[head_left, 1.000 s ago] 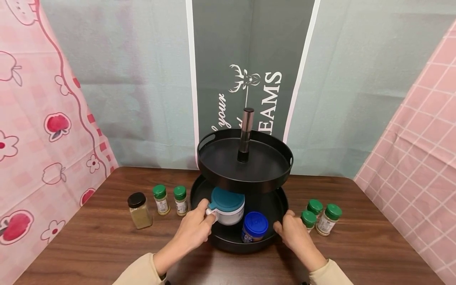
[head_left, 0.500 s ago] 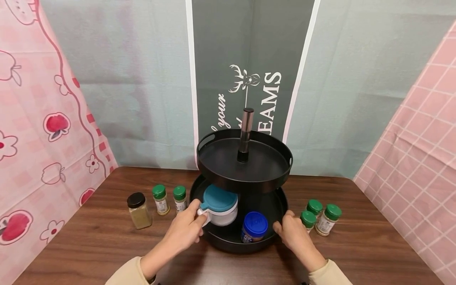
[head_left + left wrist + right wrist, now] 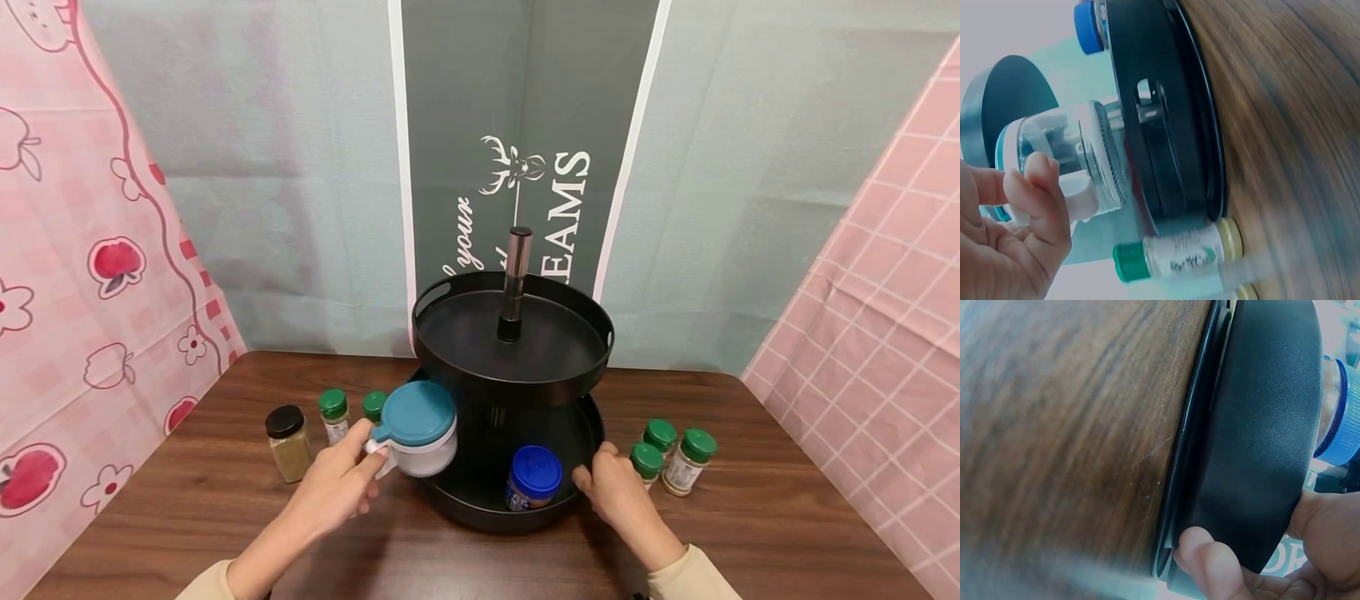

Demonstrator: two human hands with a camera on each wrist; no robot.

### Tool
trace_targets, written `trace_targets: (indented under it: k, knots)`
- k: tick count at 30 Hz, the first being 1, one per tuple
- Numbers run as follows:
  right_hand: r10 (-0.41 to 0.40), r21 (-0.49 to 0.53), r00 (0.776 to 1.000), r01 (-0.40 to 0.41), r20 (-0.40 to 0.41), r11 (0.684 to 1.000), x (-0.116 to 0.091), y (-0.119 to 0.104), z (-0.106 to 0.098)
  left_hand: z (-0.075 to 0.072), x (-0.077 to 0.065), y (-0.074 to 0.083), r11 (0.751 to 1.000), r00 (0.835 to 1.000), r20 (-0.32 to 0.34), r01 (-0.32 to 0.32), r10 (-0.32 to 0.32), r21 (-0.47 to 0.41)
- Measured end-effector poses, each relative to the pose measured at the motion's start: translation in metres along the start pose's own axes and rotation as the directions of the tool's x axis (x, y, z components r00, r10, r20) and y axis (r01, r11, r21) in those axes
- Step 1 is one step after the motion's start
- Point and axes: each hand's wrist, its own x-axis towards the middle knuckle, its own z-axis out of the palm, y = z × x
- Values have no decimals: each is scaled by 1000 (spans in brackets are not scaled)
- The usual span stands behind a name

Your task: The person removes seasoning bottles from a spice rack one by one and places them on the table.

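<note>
My left hand (image 3: 336, 482) grips the white handle (image 3: 1077, 192) of a clear glass seasoning jar (image 3: 420, 417) with a teal lid. In the left wrist view the glass bottom hangs beside the lower tray's wall, at rim height. My right hand (image 3: 619, 498) holds the right front rim of the lower tray (image 3: 491, 518), thumb on the inside and fingers outside. This tray is the bottom level of a black two-tier stand, whose upper tray (image 3: 517, 385) carries a central post (image 3: 516, 279). A jar with a blue lid (image 3: 536, 477) stands in the lower tray near its front.
Left of the stand are a black-lidded spice jar (image 3: 289, 446) and two green-capped spice bottles (image 3: 333, 408), one partly behind the teal-lidded jar. Right of it, beside my right hand, cluster three more green-capped bottles (image 3: 686, 465). Fabric curtains (image 3: 315, 167) hang around the wooden table (image 3: 765, 517).
My left hand has carried the teal-lidded jar leftward, from inside the lower tray to over its left rim, baring the tray's middle. My right hand has stayed on the rim.
</note>
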Motion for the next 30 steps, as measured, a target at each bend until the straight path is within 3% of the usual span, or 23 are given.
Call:
trace_targets:
  k: [21, 30]
  knots:
    - [-32, -8, 999, 31, -40, 999, 0, -1, 2, -40, -24, -28, 998, 998, -5, 64, -64, 18]
    - [-27, -5, 999, 26, -38, 1000, -1, 1, 1, -52, -28, -45, 996, 997, 26, 76, -77, 39]
